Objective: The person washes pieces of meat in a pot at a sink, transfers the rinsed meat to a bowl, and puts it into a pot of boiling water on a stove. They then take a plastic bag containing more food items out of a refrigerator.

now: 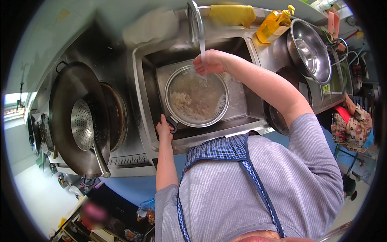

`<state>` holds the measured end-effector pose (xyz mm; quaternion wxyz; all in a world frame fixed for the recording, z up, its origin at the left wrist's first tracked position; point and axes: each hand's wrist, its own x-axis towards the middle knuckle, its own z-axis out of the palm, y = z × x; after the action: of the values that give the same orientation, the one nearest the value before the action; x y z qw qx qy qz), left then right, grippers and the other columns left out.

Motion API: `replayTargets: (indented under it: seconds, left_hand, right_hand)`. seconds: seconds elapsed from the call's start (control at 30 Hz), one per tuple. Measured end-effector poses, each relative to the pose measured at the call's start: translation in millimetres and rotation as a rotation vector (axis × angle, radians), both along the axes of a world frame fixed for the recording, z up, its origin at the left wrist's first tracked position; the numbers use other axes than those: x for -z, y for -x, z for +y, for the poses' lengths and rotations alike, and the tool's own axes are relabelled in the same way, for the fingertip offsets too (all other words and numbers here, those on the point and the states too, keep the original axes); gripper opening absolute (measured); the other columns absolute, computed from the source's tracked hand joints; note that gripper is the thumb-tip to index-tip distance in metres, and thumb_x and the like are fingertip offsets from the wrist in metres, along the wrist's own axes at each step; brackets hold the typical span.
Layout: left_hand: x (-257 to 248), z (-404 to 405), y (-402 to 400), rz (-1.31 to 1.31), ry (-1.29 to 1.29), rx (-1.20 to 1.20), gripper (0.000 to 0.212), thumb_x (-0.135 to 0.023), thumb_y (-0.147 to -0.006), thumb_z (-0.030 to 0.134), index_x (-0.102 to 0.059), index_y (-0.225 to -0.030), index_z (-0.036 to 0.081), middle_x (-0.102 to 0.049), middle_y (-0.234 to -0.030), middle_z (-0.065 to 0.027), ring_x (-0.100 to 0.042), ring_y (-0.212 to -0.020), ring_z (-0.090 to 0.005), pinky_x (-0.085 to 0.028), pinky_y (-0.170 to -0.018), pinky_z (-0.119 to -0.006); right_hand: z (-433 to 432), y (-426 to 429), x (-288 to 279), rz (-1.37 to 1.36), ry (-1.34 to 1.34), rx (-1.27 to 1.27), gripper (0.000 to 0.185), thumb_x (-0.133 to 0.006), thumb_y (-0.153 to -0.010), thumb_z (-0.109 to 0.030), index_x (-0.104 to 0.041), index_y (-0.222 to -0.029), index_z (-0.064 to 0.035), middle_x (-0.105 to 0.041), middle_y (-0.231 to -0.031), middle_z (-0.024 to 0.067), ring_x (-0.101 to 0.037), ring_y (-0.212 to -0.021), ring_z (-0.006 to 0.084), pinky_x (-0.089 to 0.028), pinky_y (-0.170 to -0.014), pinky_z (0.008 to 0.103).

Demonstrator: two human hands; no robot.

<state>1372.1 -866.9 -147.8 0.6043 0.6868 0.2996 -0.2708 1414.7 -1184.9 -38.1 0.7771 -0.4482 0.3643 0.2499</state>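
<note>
A metal pot (226, 99) stands in the steel sink (137, 90), holding cloudy water with pale, foamy pieces that I cannot identify. My left hand (164, 128) grips the pot's dark handle (173, 123) at its lower left. Over the pot's far rim, my right hand (208, 62) is under the stream of water (202, 48) from the chrome faucet (196, 21). Its fingers are slightly bent and loosely together, with nothing visible in them. Water runs over the fingers into the pot.
Left of the sink stands a large wok (63, 121) holding a perforated skimmer (82, 125). A yellow cloth (232, 15) and a pump bottle of orange liquid (270, 27) lie behind the sink. Steel bowls (323, 60) stand at the right. Another person (352, 127) is at the far right.
</note>
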Motion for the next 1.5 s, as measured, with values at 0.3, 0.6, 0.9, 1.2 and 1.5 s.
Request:
replayTargets:
  seconds: [0.3, 0.6, 0.9, 1.2, 1.5]
  left_hand:
    - [6, 3, 0, -0.006, 0.023, -0.003, 0.041, -0.052, -0.084, 0.040, -0.039, -0.062, 0.007, -0.033, -0.049, 0.0005, -0.036, -0.038, -0.0115, -0.032, -0.036, -0.026]
    - [7, 3, -1, -0.001, 0.015, 0.002, 0.040, -0.053, -0.083, 0.041, -0.040, -0.068, 0.006, -0.034, -0.051, 0.0000, -0.036, -0.038, -0.0117, -0.032, -0.036, -0.026]
    - [5, 1, 0, -0.026, 0.028, -0.002, 0.040, -0.049, -0.086, 0.041, -0.040, -0.070, 0.006, -0.032, -0.053, 0.0004, -0.033, -0.040, -0.0111, -0.032, -0.038, -0.026]
    - [10, -2, 1, -0.086, 0.050, -0.004, 0.037, -0.050, -0.085, 0.042, -0.042, -0.071, 0.008, -0.033, -0.052, 0.0015, -0.033, -0.040, -0.0093, -0.032, -0.037, -0.025]
    - [3, -7, -2, -0.120, 0.008, 0.022, 0.039, -0.049, -0.085, 0.043, -0.042, -0.072, 0.006, -0.033, -0.052, 0.0013, -0.033, -0.040, -0.0091, -0.032, -0.037, -0.024]
  right_hand:
    - [4, -2, -10, 0.024, 0.019, -0.002, 0.040, -0.046, -0.085, -0.017, -0.040, -0.115, 0.0072, -0.037, -0.124, 0.0277, -0.036, -0.117, 0.0366, -0.030, -0.098, 0.0453]
    - [-5, -8, -16, -0.064, 0.019, 0.017, 0.013, -0.048, -0.081, -0.008, -0.050, -0.083, 0.0050, -0.052, -0.073, 0.0177, -0.052, -0.064, 0.0280, -0.046, -0.063, 0.0396]
    - [1, -11, -19, -0.010, 0.032, -0.064, 0.039, -0.045, -0.086, -0.016, -0.041, -0.115, 0.0090, -0.042, -0.120, 0.0274, -0.044, -0.111, 0.0348, -0.039, -0.090, 0.0435]
    - [-3, -12, -11, -0.058, 0.010, -0.172, 0.047, -0.042, -0.087, -0.018, -0.031, -0.124, 0.0097, -0.032, -0.128, 0.0286, -0.032, -0.121, 0.0359, -0.031, -0.098, 0.0433]
    - [-5, -12, -8, -0.046, -0.020, -0.143, 0.048, -0.042, -0.087, -0.018, -0.030, -0.124, 0.0095, -0.031, -0.129, 0.0287, -0.031, -0.121, 0.0360, -0.028, -0.100, 0.0435]
